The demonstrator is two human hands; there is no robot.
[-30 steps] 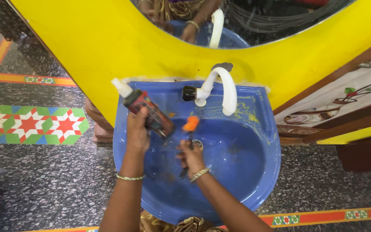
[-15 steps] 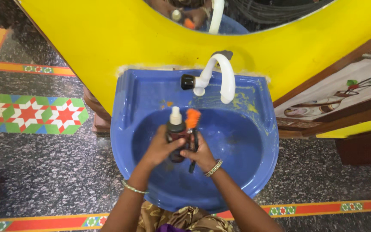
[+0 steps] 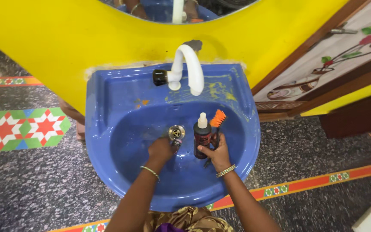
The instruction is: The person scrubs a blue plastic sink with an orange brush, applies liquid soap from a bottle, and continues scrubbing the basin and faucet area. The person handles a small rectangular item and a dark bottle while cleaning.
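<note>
My right hand [image 3: 216, 154] grips two things together over the right side of the blue wash basin [image 3: 108, 107]: a dark bottle [image 3: 202, 137] with a white nozzle cap, held upright, and a small brush [image 3: 218, 118] with orange bristles pointing up. My left hand [image 3: 161, 150] rests inside the bowl with its fingers curled, right beside the metal drain [image 3: 176, 132]. I see nothing in that hand. Both wrists wear thin bangles.
A white curved tap [image 3: 190, 68] with a black knob [image 3: 160, 77] stands at the basin's back rim. Behind it rises a yellow wall [image 3: 65, 38] with a mirror edge at the top. A patterned door [image 3: 323, 64] is at right, and speckled floor with coloured tiles [image 3: 22, 129] at left.
The bottle passed from my left hand to my right, which now holds it with the brush. My left hand dropped to the drain. The view shifted right and down.
</note>
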